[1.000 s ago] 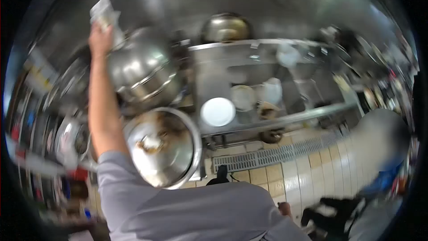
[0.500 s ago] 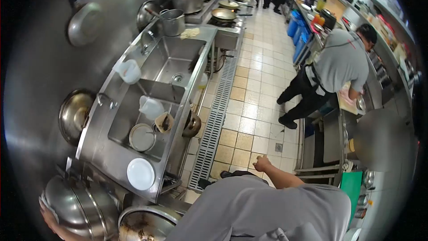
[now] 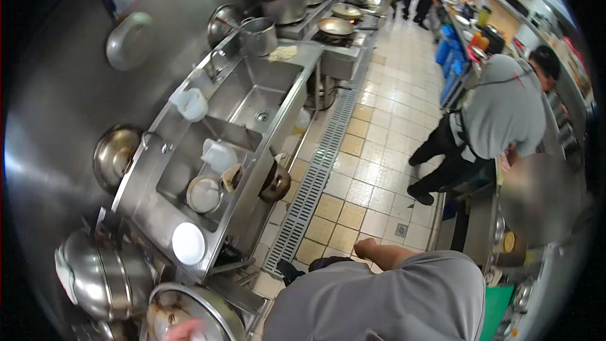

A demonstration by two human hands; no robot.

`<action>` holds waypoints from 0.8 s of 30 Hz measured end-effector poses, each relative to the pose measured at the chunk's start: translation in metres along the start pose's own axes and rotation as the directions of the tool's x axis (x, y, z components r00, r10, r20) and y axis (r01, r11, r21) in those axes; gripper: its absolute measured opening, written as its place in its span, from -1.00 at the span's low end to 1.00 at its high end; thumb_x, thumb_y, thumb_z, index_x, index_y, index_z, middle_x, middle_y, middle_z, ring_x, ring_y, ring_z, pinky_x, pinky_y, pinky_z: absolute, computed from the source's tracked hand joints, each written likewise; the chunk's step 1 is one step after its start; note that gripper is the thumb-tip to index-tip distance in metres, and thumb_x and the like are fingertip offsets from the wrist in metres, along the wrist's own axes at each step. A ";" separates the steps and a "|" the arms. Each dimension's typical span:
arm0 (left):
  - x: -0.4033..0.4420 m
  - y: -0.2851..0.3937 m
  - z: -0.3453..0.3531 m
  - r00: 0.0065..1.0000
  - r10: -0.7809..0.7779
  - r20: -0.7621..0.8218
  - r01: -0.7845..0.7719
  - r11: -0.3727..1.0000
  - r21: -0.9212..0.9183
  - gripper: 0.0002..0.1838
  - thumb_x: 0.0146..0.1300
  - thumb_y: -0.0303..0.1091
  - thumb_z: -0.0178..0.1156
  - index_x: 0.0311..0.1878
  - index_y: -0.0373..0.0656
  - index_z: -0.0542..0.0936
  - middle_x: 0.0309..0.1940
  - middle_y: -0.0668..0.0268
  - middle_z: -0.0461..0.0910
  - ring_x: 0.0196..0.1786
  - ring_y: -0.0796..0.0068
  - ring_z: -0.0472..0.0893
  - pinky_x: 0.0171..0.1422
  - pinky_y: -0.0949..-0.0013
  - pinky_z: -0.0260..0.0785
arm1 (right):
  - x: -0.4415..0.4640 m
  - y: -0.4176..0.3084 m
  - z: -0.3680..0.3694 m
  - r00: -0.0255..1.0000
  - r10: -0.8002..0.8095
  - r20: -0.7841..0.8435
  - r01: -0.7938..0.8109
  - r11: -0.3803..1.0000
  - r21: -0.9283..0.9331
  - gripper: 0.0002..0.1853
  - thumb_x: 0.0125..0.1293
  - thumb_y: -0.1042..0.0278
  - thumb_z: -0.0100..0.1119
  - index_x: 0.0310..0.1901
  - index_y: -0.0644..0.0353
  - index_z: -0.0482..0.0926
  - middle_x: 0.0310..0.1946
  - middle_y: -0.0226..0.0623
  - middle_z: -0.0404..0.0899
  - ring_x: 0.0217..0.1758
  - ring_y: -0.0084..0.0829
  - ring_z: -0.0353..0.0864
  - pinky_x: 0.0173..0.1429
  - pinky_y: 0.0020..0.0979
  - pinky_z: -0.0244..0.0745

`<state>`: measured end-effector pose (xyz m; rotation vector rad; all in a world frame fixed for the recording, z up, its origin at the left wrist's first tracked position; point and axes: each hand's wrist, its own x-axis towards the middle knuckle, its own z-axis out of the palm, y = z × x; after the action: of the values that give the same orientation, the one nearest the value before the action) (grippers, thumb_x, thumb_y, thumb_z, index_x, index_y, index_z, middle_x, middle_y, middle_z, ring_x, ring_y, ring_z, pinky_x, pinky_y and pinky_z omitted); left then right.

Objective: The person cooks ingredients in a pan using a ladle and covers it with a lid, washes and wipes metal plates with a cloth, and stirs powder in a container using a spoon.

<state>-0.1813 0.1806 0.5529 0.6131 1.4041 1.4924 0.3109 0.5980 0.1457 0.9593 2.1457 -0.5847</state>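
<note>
My left hand (image 3: 183, 329) is a smear of motion at the bottom edge, over the stained metal lid (image 3: 169, 313) of a wide round pot; its fingers are too blurred to read. A white cloth (image 3: 65, 276) lies against the left side of the large shiny metal bowls (image 3: 107, 275), away from my hand. My right hand (image 3: 364, 247) hangs over the tiled floor with its fingers curled in, and nothing shows in it. Beside the pot, a white plate (image 3: 189, 243) rests on the sink counter's near corner.
A double steel sink (image 3: 255, 91) holds a white jug (image 3: 219, 155) and a round dish (image 3: 204, 194). Pots and pans stand on the stoves (image 3: 334, 39) beyond. A co-worker (image 3: 505, 110) bends over the right-hand counter. A floor drain grate (image 3: 315, 183) runs alongside the sink.
My left hand has let go of the white cloth, which stays on the bowls, and has moved right over the lid. My right hand's fingers have curled in. The view has swung from the wall toward the aisle.
</note>
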 end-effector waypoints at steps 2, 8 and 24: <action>0.020 -0.087 0.131 0.990 -0.138 0.010 0.138 0.990 -0.034 -0.40 0.53 -0.23 0.09 0.55 -0.15 0.24 0.33 -0.21 0.47 0.32 -0.23 0.55 0.47 -0.05 0.40 | 0.006 0.010 0.018 0.947 -0.089 0.308 0.140 0.979 -0.147 -0.63 0.40 0.20 0.16 0.19 0.01 0.68 0.16 -0.08 0.68 0.21 -0.04 0.69 0.09 0.06 0.61; 0.071 -0.430 0.179 0.878 -0.075 -0.473 0.359 0.758 0.545 -0.63 0.48 -0.29 0.19 0.20 -0.35 0.60 -0.02 -0.02 0.73 0.05 0.16 0.73 0.16 0.27 0.54 | 0.080 0.025 0.174 0.904 -0.032 0.427 0.221 0.888 -0.402 -0.57 0.34 0.02 0.28 0.20 -0.13 0.70 0.21 -0.38 0.68 0.17 -0.09 0.71 -0.10 0.28 0.62; -0.192 -0.544 0.226 0.722 -0.517 -0.460 0.631 0.764 0.131 -0.42 0.24 -0.07 0.33 0.25 -0.22 0.62 0.08 -0.01 0.71 0.12 0.06 0.70 0.21 0.15 0.50 | 0.033 -0.056 0.188 0.898 -0.297 0.324 0.147 0.898 0.415 0.06 0.30 -0.63 -0.04 0.42 0.32 0.42 0.38 0.04 0.46 0.45 -0.12 0.43 0.48 -0.13 0.34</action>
<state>0.2549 0.0484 0.1333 -0.0144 1.9275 0.9284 0.3301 0.4585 0.0049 0.7141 1.8303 -1.2387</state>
